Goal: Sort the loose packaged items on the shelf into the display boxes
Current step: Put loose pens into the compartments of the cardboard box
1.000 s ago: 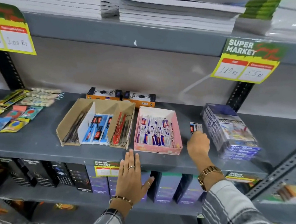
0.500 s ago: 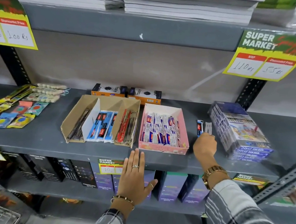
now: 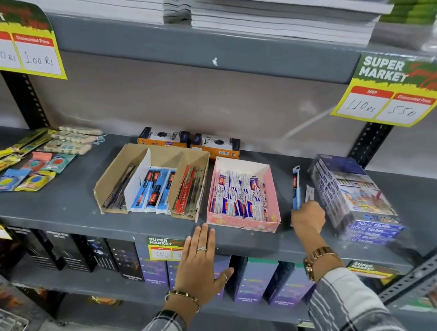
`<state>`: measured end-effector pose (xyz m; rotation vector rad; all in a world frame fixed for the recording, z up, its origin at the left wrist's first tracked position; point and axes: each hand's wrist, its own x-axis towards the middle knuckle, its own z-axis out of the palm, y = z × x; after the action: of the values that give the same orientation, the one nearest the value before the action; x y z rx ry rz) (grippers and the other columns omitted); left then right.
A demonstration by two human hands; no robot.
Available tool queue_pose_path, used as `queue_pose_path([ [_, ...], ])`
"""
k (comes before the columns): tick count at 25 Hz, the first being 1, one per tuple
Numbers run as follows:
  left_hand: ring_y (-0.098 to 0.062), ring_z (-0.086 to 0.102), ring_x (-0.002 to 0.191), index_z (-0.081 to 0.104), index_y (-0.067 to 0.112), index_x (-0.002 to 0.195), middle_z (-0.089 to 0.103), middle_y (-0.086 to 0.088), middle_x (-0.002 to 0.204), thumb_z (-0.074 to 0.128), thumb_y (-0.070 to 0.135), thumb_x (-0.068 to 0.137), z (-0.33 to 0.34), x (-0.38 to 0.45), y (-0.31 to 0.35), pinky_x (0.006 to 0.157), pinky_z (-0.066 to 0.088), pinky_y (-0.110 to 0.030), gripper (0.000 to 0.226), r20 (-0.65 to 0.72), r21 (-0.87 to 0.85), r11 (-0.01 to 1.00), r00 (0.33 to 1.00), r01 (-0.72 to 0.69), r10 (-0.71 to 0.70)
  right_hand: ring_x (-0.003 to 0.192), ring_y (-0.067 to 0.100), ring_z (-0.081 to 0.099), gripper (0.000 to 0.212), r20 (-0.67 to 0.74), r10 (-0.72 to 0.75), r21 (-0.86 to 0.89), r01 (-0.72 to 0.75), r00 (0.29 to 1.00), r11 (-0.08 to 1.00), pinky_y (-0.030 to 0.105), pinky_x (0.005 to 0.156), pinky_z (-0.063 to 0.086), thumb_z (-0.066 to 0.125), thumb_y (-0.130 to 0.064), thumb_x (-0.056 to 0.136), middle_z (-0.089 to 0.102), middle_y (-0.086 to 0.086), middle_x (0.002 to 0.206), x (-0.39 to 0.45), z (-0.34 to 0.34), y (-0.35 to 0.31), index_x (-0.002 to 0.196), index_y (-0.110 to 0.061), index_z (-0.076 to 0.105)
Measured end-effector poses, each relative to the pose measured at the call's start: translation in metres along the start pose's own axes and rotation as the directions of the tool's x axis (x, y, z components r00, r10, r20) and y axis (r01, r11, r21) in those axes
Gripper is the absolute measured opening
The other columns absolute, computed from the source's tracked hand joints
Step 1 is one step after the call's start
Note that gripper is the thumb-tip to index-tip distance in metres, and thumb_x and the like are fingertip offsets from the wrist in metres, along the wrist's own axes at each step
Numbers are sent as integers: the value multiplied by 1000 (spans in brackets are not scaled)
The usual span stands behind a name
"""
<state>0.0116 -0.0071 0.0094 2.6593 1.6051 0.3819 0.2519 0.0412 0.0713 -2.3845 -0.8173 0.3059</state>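
Loose blue pen packet (image 3: 296, 187), held upright at its lower end in the right hand (image 3: 308, 219), whose fingers are curled closed around it; a second, whitish packet (image 3: 310, 193) stands just beside it from the same fist. Both rise above the grey shelf (image 3: 72, 212) in the gap between the pink display box (image 3: 243, 223) and the shrink-wrapped stack of colour-pencil boxes (image 3: 354, 198) near the shelf's right end. The pink display box, at the middle of the shelf close to the front edge, is filled with white-and-blue packets lying lengthwise. Touching its left side is the brown cardboard display box (image 3: 108, 180), divided into three compartments: dark packets in the left one, blue packets in the middle, red packets in the right. Two orange-and-black cartons (image 3: 189, 141) lie at the rear edge of the shelf, behind the two display boxes. Left hand (image 3: 200, 267), flat and holding nothing, fingers extended together, fingertips resting on the front edge of the shelf below the junction of the two display boxes. Toward the left end of the shelf lie assorted small packets (image 3: 30, 172), unboxed. A yellow price tag (image 3: 392, 92) hangs from the shelf above at the right; stacked notebooks (image 3: 281, 15) fill that upper shelf.
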Motion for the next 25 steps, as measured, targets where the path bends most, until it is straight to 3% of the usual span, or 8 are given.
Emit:
queue_pose_path([
  [3, -40, 56, 115, 55, -4, 123, 57, -23, 127, 78, 52, 63, 0, 0, -4, 85, 49, -55, 86, 14, -24, 1000, 1000, -17, 17, 108, 41, 60, 28, -38, -8, 121, 13, 999, 993, 40, 88, 49, 61, -11, 87, 65, 29, 112, -3, -10, -13, 105, 10, 65],
  [6, -40, 15, 140, 16, 0, 144, 16, -21, 152, 53, 48, 89, 1, -2, -14, 113, 11, -53, 82, 45, -49, 998, 999, -27, 29, 103, 37, 64, 24, -39, -33, 262, 42, 999, 964, 36, 86, 50, 62, -13, 86, 69, 26, 107, -8, -17, -39, 100, 4, 70],
  [8, -35, 0, 143, 2, 4, 145, 2, -15, 156, 39, 48, 95, 3, -7, -28, 115, -2, -47, 77, 28, -42, 999, 1000, 8, -7, 94, 31, 66, 17, 18, -70, 358, 59, 997, 932, 33, 90, 50, 62, -16, 87, 70, 24, 99, -16, -15, -56, 91, -3, 73],
  [11, -28, -6, 144, -5, 7, 146, -5, -12, 157, 27, 47, 98, -1, -13, -53, 116, -3, -39, 71, 47, 2, 999, 998, 52, -52, 69, 24, 63, 17, 103, -114, 456, 55, 988, 888, 36, 89, 53, 64, -18, 87, 72, 18, 90, -31, -6, -81, 91, -4, 72],
  [15, -26, -6, 144, -3, 9, 147, -4, -10, 157, 24, 47, 99, -8, -19, -88, 117, -3, -38, 67, 59, 28, 991, 989, 133, -134, 43, 16, 50, 10, 336, -222, 508, 23, 915, 861, 29, 53, 50, 63, -7, 86, 63, 12, 69, -66, 12, -120, 83, -2, 70],
  [19, -30, 3, 143, 7, 6, 146, 6, -14, 156, 35, 43, 98, -16, -27, -118, 116, 4, -44, 67, 21, -40, 976, 977, 214, -214, 47, 21, 56, 7, 430, -330, 482, 95, 840, 871, 40, 69, 57, 64, -1, 82, 64, 13, 70, -103, 38, -157, 86, -3, 70],
  [21, -27, 0, 144, 4, 8, 147, 2, -11, 157, 35, 45, 97, -18, -30, -127, 116, 3, -43, 69, 33, -60, 972, 974, 226, -224, 70, 28, 66, 12, 433, -375, 476, 146, 819, 867, 43, 80, 58, 65, 0, 82, 69, 15, 94, -118, 52, -171, 91, -5, 70],
  [25, -21, -10, 144, -5, 12, 147, -9, -5, 158, 27, 52, 96, -15, -27, -128, 116, -4, -38, 72, 84, -63, 969, 969, 239, -234, 72, 28, 69, 10, 404, -376, 420, 195, 834, 886, 27, 52, 59, 59, -1, 86, 68, 15, 112, -138, 81, -196, 82, -5, 68],
])
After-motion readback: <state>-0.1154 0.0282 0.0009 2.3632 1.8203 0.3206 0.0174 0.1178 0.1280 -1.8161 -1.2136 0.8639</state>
